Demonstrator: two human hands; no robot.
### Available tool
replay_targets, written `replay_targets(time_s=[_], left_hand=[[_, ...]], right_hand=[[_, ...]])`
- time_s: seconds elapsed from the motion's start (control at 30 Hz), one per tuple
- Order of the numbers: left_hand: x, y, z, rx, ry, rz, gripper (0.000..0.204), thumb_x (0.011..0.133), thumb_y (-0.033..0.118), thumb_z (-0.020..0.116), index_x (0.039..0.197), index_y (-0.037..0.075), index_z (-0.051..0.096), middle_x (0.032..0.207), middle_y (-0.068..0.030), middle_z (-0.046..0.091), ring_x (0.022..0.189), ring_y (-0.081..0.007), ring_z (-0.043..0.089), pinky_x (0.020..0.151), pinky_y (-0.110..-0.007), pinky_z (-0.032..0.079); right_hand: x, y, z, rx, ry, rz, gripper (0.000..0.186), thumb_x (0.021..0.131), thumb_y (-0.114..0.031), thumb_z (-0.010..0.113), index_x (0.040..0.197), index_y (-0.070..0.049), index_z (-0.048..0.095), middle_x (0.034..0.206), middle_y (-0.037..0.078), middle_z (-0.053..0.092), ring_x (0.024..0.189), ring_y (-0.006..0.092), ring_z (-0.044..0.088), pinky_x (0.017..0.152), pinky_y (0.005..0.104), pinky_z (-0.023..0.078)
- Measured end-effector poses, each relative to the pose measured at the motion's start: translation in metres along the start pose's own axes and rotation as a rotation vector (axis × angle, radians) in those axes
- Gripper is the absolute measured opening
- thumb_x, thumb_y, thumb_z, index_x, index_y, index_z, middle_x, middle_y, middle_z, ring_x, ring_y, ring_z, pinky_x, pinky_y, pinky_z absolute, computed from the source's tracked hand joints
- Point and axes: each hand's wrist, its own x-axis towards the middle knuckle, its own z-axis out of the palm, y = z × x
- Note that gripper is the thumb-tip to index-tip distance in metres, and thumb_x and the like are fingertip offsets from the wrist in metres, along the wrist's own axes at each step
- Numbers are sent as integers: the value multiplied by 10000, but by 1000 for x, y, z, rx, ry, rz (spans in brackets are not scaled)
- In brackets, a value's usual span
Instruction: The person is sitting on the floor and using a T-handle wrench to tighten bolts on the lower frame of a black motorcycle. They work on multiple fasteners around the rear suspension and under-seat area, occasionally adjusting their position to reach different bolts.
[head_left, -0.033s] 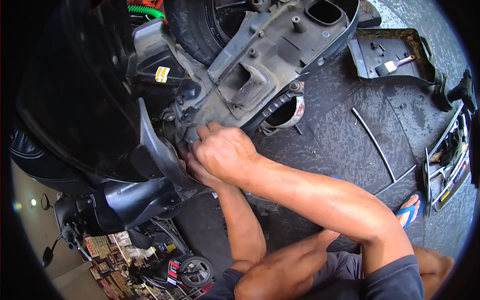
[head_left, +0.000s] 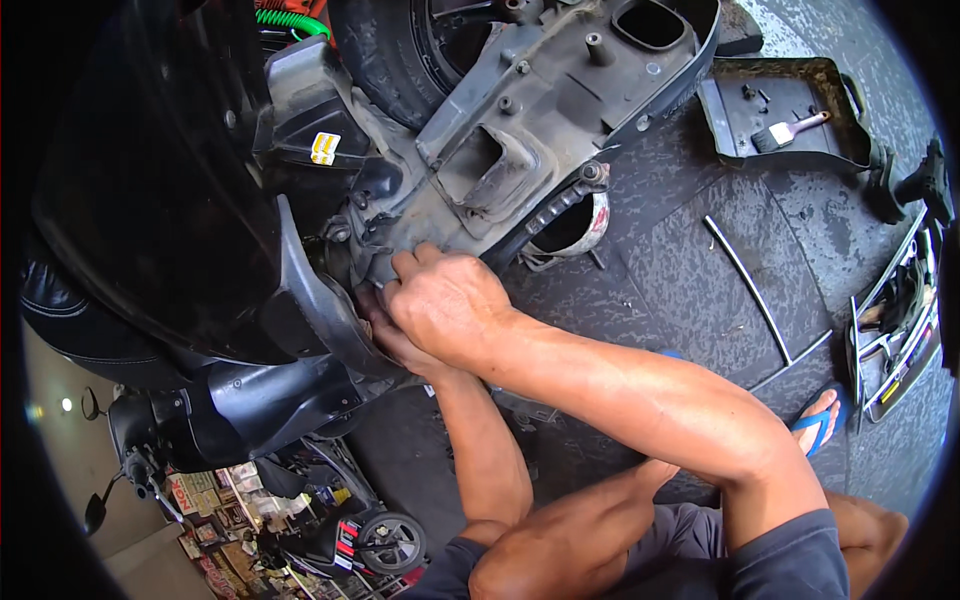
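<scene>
Both hands are close together at a scooter, where the dusty grey housing (head_left: 560,130) meets the glossy black body panel (head_left: 150,200). My right hand (head_left: 450,305) is on top, its fingers curled closed against the housing's near end. Just under it, my left hand (head_left: 398,345) reaches into the gap beside the panel's curved edge (head_left: 320,290). The left fingers show only in part and look bent closed; their tips are hidden. Whatever the fingers of either hand grip is covered by the hands and the panel.
Behind the housing stands a wheel (head_left: 385,60). On the dark floor to the right lie a black tray (head_left: 735,115) with a paintbrush (head_left: 790,130) and small fasteners, a thin metal strip (head_left: 750,285), and a rack of parts (head_left: 895,330). Another scooter (head_left: 370,540) stands at lower left.
</scene>
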Motion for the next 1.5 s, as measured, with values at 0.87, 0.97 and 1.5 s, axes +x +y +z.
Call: replay_targets(time_s=[0.87, 0.97, 1.5], left_hand=[[-7, -4, 2, 364, 5, 121, 322, 919, 135, 547, 1200, -19, 578, 1115, -194, 639, 973, -314, 635, 895, -414, 484], [-6, -2, 3, 389, 8, 131, 315, 918, 134, 547, 1192, -18, 583, 1110, -194, 641, 970, -315, 636, 892, -414, 485], [-9, -2, 6, 492, 14, 135, 281, 912, 126, 545, 1147, -14, 611, 1087, -192, 652, 953, -319, 641, 876, -413, 495]], right_hand=[[20, -3, 36, -132, 70, -222, 176, 720, -247, 604, 679, -100, 691, 765, 66, 634, 841, 229, 563, 762, 349, 396], [21, -5, 33, -101, 78, -235, 159, 707, -234, 607, 681, -97, 682, 756, 65, 625, 839, 228, 564, 761, 350, 400], [33, -16, 42, -167, 61, -78, 150, 720, -180, 604, 814, -82, 667, 856, 87, 611, 883, 229, 544, 791, 342, 390]])
